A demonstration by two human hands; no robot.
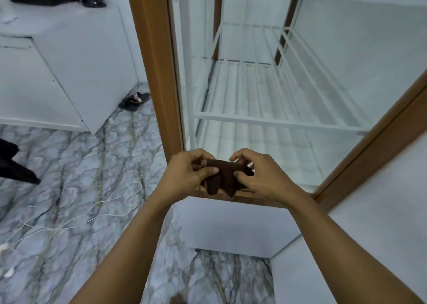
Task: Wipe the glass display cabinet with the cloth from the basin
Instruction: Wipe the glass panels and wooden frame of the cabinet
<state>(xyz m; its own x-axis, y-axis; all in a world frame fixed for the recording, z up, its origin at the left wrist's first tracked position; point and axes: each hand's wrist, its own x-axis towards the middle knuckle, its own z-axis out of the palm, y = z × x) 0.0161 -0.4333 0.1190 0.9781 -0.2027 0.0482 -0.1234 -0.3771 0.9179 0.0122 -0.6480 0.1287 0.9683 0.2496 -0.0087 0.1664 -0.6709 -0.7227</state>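
Reaching fwd from the bottom of the view, both bare forearms converge at centre, wrists level, w/ the left hand (184, 172) and right hand (258, 176) facing each other just in front of the glass display cabinet (254, 84). Left hand: fingers curled over, thumb laid across the front, pinching one end of the cloth (221, 176). Right hand: fingers arched, index raised a bit, thumb tucked under, gripping the other end. Both closed on the fabric, neither spread flat.

Cloth is dark brown, bunched and stretched between the two hands, w/ two or three loose folds hanging down below the knuckles. It sits right at the lower wooden frame (249, 198) of the cabinet; can't tell if it touches the glass or the wood, or just hangs in front.

Cabinet has brown wood edging and white wire shelves (265, 119) inside, seen through the pane. Top of it is cut off by the picture's edge. Right fingertips partly hidden behind the cloth. Marble-pattern floor (69, 176) at left w/ a thin white cord (97, 205) lying on it; dark items at far left edge too blurred to name.
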